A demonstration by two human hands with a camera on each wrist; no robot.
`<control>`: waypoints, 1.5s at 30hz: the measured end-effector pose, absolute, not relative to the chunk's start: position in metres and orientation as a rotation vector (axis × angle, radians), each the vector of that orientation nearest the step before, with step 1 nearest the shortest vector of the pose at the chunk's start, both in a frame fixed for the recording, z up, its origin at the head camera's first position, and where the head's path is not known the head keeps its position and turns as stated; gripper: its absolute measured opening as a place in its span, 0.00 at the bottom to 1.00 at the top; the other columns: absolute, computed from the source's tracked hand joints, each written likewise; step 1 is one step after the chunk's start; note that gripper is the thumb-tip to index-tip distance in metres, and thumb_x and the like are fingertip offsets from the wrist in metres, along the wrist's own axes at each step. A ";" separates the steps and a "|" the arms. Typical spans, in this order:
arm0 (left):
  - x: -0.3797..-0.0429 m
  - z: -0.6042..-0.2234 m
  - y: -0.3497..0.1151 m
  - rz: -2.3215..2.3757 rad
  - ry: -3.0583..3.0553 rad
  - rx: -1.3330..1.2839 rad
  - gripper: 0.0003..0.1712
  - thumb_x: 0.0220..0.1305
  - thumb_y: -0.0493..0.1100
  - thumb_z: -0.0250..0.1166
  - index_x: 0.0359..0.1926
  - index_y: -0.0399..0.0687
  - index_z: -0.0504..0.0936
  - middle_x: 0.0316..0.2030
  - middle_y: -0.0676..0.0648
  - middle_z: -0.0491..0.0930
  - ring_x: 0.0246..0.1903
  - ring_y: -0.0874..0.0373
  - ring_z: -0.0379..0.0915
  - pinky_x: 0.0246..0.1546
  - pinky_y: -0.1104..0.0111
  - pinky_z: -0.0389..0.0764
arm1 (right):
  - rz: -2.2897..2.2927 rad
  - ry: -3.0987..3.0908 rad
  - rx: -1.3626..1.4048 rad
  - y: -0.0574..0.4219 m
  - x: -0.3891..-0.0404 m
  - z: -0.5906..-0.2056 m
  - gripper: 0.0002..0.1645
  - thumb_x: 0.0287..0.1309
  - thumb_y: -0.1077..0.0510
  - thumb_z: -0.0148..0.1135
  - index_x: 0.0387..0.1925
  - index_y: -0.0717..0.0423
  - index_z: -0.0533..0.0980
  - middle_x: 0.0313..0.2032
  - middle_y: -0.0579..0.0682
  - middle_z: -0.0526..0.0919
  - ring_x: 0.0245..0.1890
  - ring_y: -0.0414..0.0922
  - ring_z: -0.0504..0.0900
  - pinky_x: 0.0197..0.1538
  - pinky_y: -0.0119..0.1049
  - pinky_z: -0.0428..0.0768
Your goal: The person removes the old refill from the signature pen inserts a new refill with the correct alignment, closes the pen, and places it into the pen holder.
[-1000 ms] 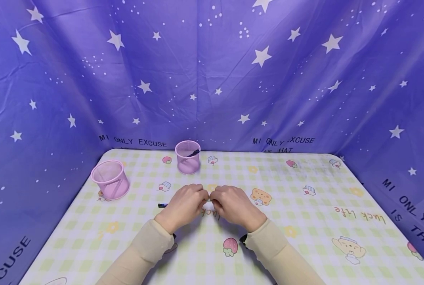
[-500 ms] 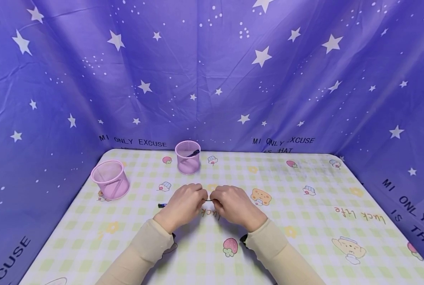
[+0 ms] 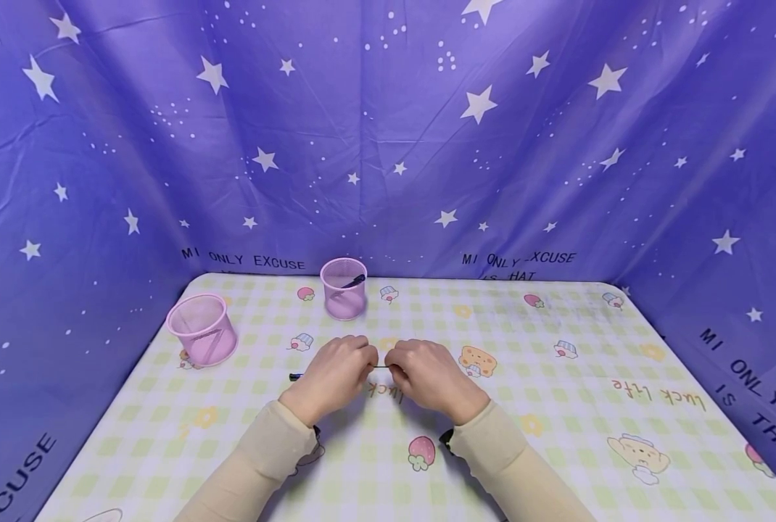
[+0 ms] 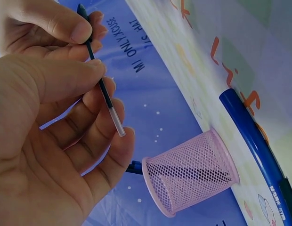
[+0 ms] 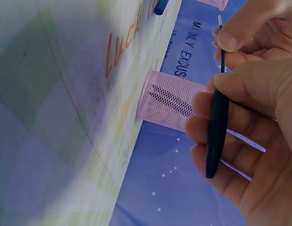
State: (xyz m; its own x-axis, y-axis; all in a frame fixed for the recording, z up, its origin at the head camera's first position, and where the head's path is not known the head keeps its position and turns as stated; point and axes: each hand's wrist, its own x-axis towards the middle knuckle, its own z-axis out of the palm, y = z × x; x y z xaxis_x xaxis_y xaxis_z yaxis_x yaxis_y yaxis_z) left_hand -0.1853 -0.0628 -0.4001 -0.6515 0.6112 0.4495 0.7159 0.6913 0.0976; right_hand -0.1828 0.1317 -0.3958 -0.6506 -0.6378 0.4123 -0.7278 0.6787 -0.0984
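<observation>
Thumb and fingers of my left hand (image 3: 331, 373) pinch a thin pen refill (image 4: 117, 121), dark along most of its length with a clear tail end. My right hand (image 3: 432, 377) pinches a dark ribbed pen grip section (image 5: 217, 127), whose tapered tip points away from the left hand. The refill runs out of the back of that section, so the two pieces lie in one line. In the head view only a short dark stretch of it shows between the hands. A blue pen barrel (image 4: 254, 136) lies on the table beside the left hand.
A pink mesh pen cup (image 3: 344, 301) with a dark pen in it stands at the back of the table. Another pink mesh cup (image 3: 205, 333) is at the left, with a dark line seen through its mesh. A purple star-print curtain (image 3: 388, 145) surrounds the checked tablecloth (image 3: 558, 464).
My left hand has shifted slightly left, away from the right one. More of the refill shows between the hands. The right hand stays nearly still.
</observation>
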 end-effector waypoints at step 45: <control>-0.187 -0.395 -0.071 -0.365 -2.547 -1.004 0.12 0.50 0.32 0.64 0.22 0.54 0.74 0.21 0.57 0.69 0.23 0.60 0.68 0.26 0.66 0.69 | 0.361 -2.551 1.046 0.133 -0.183 -0.396 0.07 0.49 0.65 0.61 0.27 0.50 0.80 0.24 0.38 0.75 0.25 0.37 0.73 0.31 0.34 0.74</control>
State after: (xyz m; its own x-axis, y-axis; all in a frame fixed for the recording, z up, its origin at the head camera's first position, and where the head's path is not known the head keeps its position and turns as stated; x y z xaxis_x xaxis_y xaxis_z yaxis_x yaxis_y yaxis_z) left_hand -0.1874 -0.0706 -0.3952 -0.6739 0.5976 0.4345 0.6956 0.7115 0.1001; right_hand -0.1834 0.1332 -0.3964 -0.6618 -0.6221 0.4184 -0.7137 0.6936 -0.0976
